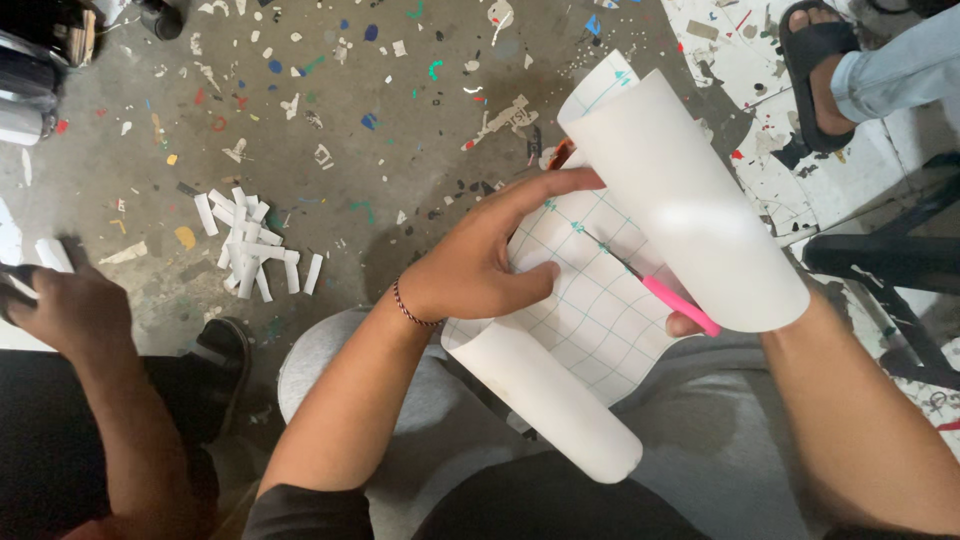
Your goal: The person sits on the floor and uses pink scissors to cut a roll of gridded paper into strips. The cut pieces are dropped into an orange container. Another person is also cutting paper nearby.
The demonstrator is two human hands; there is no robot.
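Concrete floor, paint-flecked, paper strips | left hand spread on gridded sheet | right hand hidden, cannot tell

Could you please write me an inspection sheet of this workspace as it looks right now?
Surface: grey concrete floor, stained and paint-flecked.
Job's things: white sheet with a green grid, curled at both ends, across the lap; pink-handled scissors lying on it.
Clutter: pile of white paper strips; coloured scraps scattered about.
Grippers: left hand pressing the sheet flat; right hand mostly hidden under the curl, at the scissors.
Cables: nothing seen.
Surroundings: another person's hand at left; a sandalled foot top right; black metal frame at right.
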